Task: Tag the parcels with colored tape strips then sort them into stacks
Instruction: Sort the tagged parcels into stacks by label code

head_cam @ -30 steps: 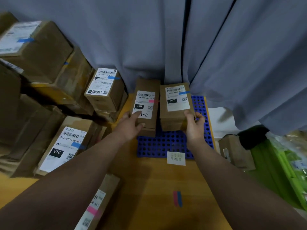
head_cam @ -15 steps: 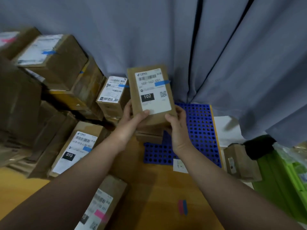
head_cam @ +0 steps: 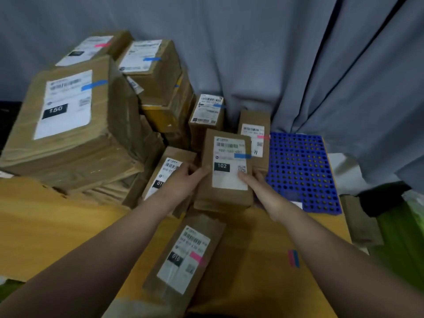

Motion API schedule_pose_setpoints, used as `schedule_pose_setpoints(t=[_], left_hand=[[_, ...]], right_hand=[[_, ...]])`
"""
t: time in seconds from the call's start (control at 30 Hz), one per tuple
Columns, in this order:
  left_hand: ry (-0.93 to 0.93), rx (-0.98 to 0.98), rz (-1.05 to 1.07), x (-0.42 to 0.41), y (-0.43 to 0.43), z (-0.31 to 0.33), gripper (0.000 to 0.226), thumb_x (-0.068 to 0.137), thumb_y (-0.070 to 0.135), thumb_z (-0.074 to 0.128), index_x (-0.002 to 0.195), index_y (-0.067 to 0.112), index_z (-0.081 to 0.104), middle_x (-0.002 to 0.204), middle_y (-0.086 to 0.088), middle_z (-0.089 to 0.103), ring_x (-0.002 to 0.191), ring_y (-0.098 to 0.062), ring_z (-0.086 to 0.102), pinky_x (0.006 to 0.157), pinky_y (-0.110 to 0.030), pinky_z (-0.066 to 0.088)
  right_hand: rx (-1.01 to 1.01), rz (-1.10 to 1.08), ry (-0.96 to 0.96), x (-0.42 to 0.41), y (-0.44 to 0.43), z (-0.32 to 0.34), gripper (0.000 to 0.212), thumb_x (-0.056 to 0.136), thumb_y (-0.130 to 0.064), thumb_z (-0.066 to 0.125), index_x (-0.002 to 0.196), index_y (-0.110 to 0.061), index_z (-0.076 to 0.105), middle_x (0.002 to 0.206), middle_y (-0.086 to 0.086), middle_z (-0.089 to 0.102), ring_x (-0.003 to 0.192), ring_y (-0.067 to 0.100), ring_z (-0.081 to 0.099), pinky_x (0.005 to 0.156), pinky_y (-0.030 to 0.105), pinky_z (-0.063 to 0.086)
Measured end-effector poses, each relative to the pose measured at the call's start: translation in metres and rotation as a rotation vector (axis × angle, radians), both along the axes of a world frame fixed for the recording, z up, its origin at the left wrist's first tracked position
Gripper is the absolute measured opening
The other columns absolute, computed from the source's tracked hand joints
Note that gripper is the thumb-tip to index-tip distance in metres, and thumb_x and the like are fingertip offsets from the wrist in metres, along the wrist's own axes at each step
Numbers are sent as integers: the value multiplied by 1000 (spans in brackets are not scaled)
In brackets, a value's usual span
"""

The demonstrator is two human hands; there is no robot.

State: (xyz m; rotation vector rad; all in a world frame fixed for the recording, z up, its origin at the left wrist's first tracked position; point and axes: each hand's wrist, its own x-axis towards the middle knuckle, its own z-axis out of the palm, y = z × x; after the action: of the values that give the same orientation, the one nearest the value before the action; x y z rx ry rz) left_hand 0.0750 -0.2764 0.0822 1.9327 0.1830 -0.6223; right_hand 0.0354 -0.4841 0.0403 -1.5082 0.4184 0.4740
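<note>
**Left hand** (head_cam: 183, 180): grips the left edge of the held parcel, thumb curled onto its front. The fingers behind are hidden.

**Right hand** (head_cam: 260, 191): grips the lower right edge, thumb lying on the label. Its fingers are also out of sight behind the box.

**Held parcel** (head_cam: 226, 196): centre of frame. Plain brown cardboard, rectangular, face tilted towards the camera. The white label has a barcode and a black block reading "102". A blue tape strip (head_cam: 242, 156) crosses the label's right edge. Whether the lower edge rests on anything cannot be told.

**Pink-tagged parcel** (head_cam: 254, 120): just behind, up and to the right. A brown box, its lower left covered by the held parcel.

**Half-covered parcel** (head_cam: 165, 171): behind the left hand, its label number partly covered.

**Perforated mat** (head_cam: 300, 171): centre right. Blue plastic with a grid of round holes, lying flat.

**Long parcel** (head_cam: 183, 255): lower centre, flat on the tabletop. Its label reads "010" and carries a pink strip.

**Large box** (head_cam: 68, 115): upper left. Creased cardboard, label "150", blue strip. More tagged boxes are piled behind it, their print blurred.

**Loose strips** (head_cam: 293, 258): one pink and one blue, side by side on the yellow wood-grain tabletop (head_cam: 46, 226).

**Curtain** (head_cam: 275, 53): grey cloth in deep folds across the top of the frame.
</note>
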Motion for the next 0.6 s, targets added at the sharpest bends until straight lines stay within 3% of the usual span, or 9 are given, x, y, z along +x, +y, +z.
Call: schedule_pose_setpoints(t=[0.07,0.13,0.23,0.3,0.4,0.53,0.6], left_hand=[[5,74,-111,-8,6,-2,62,79,73,50,115,22,51,115,1,62,104,-21,60,93,-46,51],[15,131,-205,-18,9,-10,73,84,74,34,134,21,44,131,-1,54,118,-25,53,101,-44,44],[-51,269,-361,-39,14,-27,64,98,56,21,138,13,43,141,-11,47,129,-28,44,107,-35,31],[-29,410,-465,-51,20,-44,62,97,55,30,140,10,37,143,-15,42,129,-31,42,106,-39,34],[75,590,-605,-73,23,-67,98,81,68,52,151,18,6,154,-17,12,139,-38,24,106,-45,32],[46,836,-679,-95,11,-89,126,64,77,63,148,29,-19,155,-21,-10,141,-46,8,107,-57,30],[49,893,-627,-99,6,-94,128,63,73,67,147,33,-21,155,-18,-11,141,-44,8,105,-59,31]], right_hand=[[-41,7,45,-18,4,-7,47,88,-51,57,129,-33,44,117,-6,64,98,12,63,67,22,49],[-48,-19,59,-37,7,-14,34,89,-48,57,120,-39,50,118,-11,64,99,7,61,72,24,46],[-54,-110,66,-72,7,-26,35,90,-46,56,123,-37,50,119,-20,57,103,2,54,86,25,43],[-66,-187,83,-94,0,-34,43,87,-47,61,127,-33,52,122,-17,58,107,5,55,91,28,44],[-70,-262,109,-117,-9,-43,50,78,-50,69,123,-33,55,120,-3,66,106,17,63,95,39,48],[-138,-311,183,-133,-11,-48,43,88,-43,63,124,-27,46,108,-1,63,95,19,62,75,34,51],[-182,-287,228,-137,-10,-52,51,87,-45,64,128,-26,42,111,0,60,97,22,61,77,37,52]])
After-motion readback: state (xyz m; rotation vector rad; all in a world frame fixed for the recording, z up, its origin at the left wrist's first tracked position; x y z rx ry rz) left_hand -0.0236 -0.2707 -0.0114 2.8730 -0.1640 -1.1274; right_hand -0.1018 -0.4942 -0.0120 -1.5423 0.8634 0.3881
